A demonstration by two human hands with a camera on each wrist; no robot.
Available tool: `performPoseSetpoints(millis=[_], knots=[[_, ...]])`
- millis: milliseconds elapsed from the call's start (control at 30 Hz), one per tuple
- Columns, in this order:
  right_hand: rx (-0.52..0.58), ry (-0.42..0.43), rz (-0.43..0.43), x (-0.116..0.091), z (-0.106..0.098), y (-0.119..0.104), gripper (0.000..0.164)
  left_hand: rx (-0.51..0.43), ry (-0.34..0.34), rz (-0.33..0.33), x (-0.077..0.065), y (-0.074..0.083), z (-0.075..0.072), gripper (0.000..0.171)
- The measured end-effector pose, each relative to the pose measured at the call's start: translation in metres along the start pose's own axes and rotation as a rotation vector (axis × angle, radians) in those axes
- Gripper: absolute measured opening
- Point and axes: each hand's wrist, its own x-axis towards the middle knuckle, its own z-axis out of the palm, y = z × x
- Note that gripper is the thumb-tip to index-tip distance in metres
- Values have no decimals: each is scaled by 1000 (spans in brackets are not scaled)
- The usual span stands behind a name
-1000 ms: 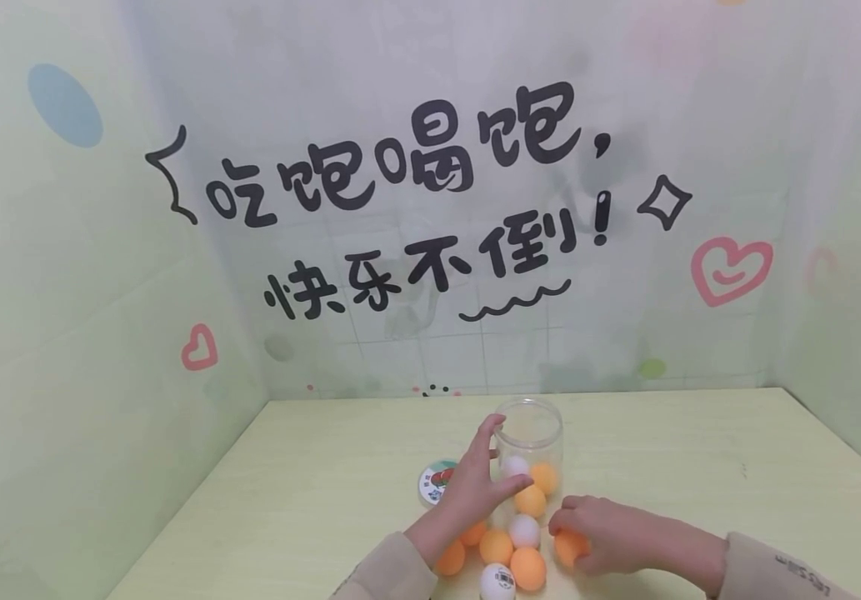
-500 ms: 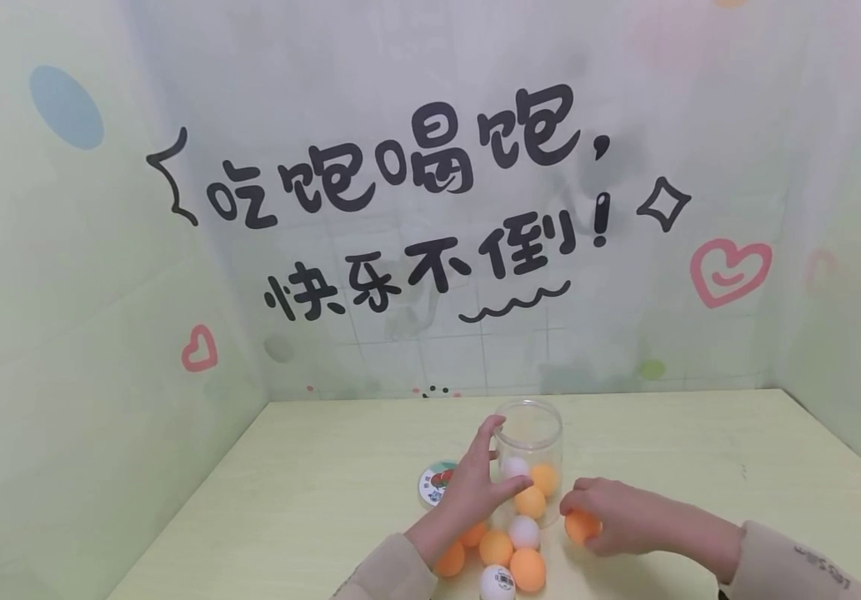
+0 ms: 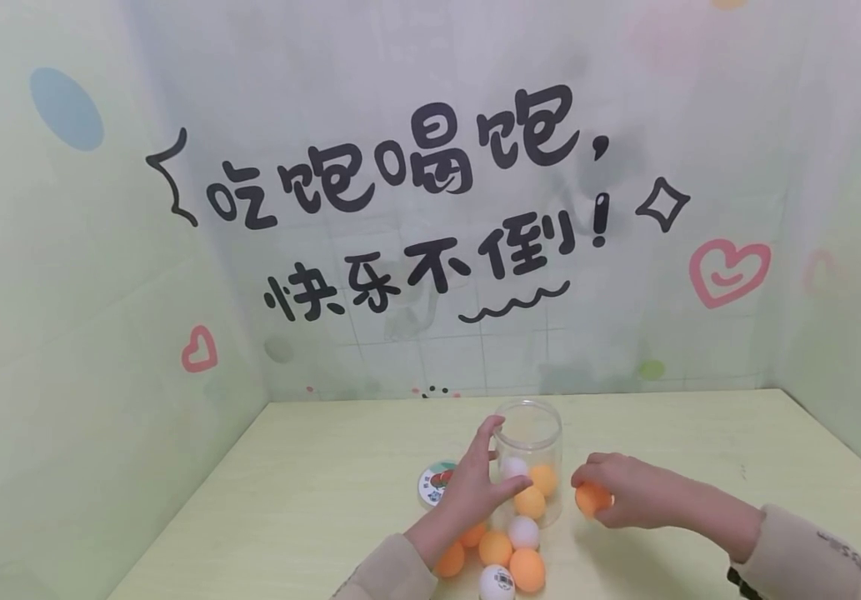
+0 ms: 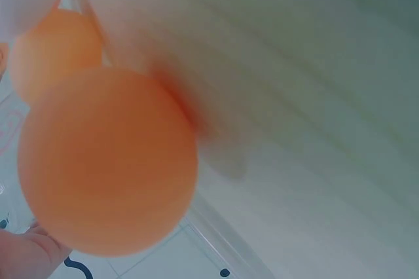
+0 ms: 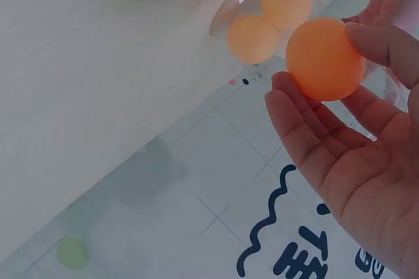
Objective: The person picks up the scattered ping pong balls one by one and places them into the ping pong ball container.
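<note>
My left hand [image 3: 468, 492] holds the left side of a clear plastic jar [image 3: 556, 454], its thumb across the front. The jar stands upright without a lid, with one white and two orange ping-pong balls [image 3: 530, 502] inside. To the right of the jar, my right hand [image 3: 643, 492] pinches an orange ping-pong ball [image 3: 593, 500] above the table. The right wrist view shows this ball [image 5: 325, 59] between thumb and fingertips. Several loose ping-pong balls [image 3: 528, 570], orange and white, lie in front of the jar. Some are partly hidden by my left forearm.
A round printed lid [image 3: 430, 483] lies left of the jar, partly behind my left hand. The pale wooden table [image 3: 325, 475] meets a printed backdrop [image 3: 430, 358] with black lettering at the back and sides.
My right hand has lifted the orange ping-pong ball off the table, moving it slightly right and away from me. The left hand and jar stay put.
</note>
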Motion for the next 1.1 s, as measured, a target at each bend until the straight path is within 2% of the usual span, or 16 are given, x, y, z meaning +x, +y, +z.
performPoseSetpoints(millis=[167,433,700,1100], knots=[[-22,31,-9,0,-9,2,26,-5,1,-10,0,1,0,81],[-27,57,43,1,-27,0,26,-6,0,-13,-1,2,-1,81],[-50,112,44,3,-45,-2,28,-1,0,-6,-2,3,-1,81],[-126,171,81,10,-61,-6,30,2,-4,9,-2,2,-2,80]])
